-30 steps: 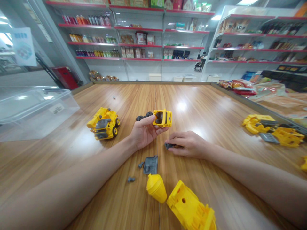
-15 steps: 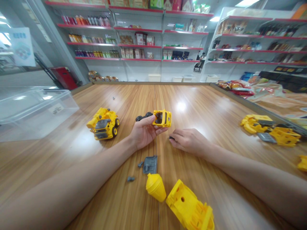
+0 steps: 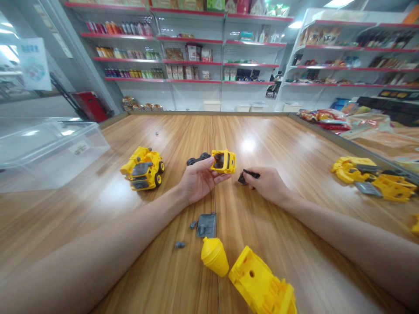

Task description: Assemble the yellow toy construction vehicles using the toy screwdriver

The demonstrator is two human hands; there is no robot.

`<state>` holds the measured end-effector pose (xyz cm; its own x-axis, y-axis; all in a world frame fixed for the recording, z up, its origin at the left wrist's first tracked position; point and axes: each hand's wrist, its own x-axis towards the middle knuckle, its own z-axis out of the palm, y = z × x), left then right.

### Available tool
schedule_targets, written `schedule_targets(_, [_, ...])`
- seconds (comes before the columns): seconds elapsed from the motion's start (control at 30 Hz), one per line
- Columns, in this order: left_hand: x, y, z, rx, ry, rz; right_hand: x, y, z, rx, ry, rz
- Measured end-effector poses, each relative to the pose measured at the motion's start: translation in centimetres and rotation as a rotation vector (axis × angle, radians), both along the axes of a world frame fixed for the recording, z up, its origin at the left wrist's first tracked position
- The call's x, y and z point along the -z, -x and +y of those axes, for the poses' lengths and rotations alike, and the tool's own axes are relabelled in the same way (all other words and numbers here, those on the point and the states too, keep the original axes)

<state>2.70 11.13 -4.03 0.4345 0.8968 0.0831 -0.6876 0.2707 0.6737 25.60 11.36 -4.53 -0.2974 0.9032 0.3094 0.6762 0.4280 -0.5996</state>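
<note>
- Head view, left hand (image 3: pixel 199 184): curled around a small toy truck (image 3: pixel 224 162), thumb on top, fingers underneath. The yellow cab pokes out past the fingertips, and the dark wheels stick out behind the thumb.
- Right hand (image 3: pixel 269 185): just to the right of the left one, pinching a small black piece (image 3: pixel 249 176) between thumb and fingers. It's low over the table (image 3: pixel 183 131), but I can't tell if the piece touches the wood. The two hands are near each other, not touching.
- Closer to the camera than the left hand there's a grey plate (image 3: pixel 206 225), with one grey screw (image 3: pixel 193 224) just beside it and another screw (image 3: pixel 180 244) a bit nearer to the camera.
- Below the plate, between the two forearms, a yellow drum (image 3: pixel 214 257) lies on its side. Right beside it is a yellow shell (image 3: pixel 262 281), partly cut off by the bottom edge.
- Left of the left hand: another yellow toy vehicle (image 3: pixel 144 169) on its wheels, then a clear plastic box (image 3: pixel 52 161) farther out.
- Well off to the right of the right hand: a bunch of yellow and grey toy parts (image 3: pixel 373 179).
- Way beyond both hands: stocked shelves (image 3: pixel 193 63).
</note>
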Motion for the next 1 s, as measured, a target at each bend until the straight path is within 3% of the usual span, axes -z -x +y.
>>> schedule_targets(0.2, [-0.1,-0.2,-0.1,0.044,0.006,0.076,-0.1,0.6,-0.3,0.058,-0.006,0.215])
schedule_targets(0.4, [0.1,-0.3,-0.3,0.123,-0.001,0.149,-0.7,0.8,-0.9,0.118,-0.085,0.257])
schedule_targets(0.8, [-0.3,-1.2,-1.4,-0.023,-0.135,0.287,-0.8,1.0,-1.4,0.14,-0.145,0.188])
schedule_targets(1.0, [-0.2,-1.5,-1.5,-0.038,-0.179,0.295,-1.0,1.2,-1.7,0.169,-0.095,0.233])
